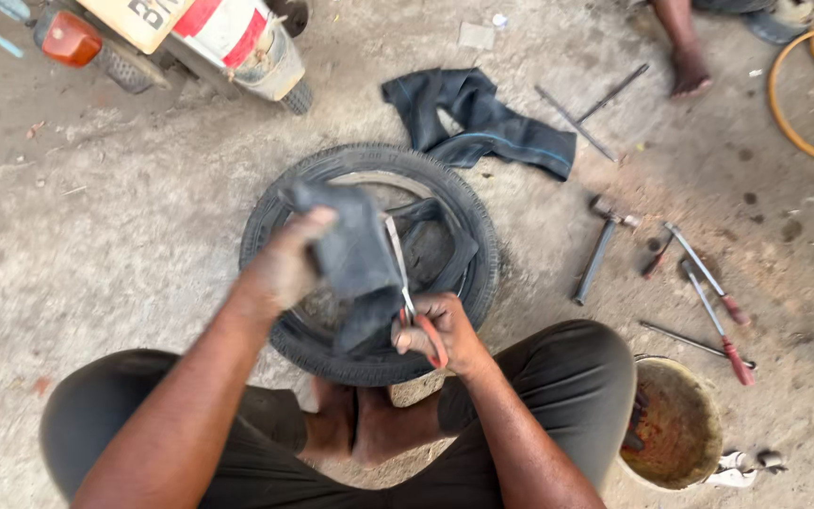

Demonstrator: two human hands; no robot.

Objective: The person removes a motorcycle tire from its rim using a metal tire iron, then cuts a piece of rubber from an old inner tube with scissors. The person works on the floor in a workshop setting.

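Cutting rubber over a tyre (369,170)
Left hand (284,264) gripping a rubber piece (355,250) — right hand (440,330) closed on red-handled scissors (407,292)

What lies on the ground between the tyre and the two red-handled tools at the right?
In the head view, a hammer lies on the dirt between the tyre and the red-handled tools.

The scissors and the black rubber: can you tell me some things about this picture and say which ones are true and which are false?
1. The right hand holds red-handled scissors. True.
2. The left hand holds a hammer. False: it grips a piece of black rubber.
3. A tyre lies flat on the ground. True.
4. The bucket sits inside the tyre. False: it stands beside the person's right knee.
5. Another person's bare foot shows at the top. True.
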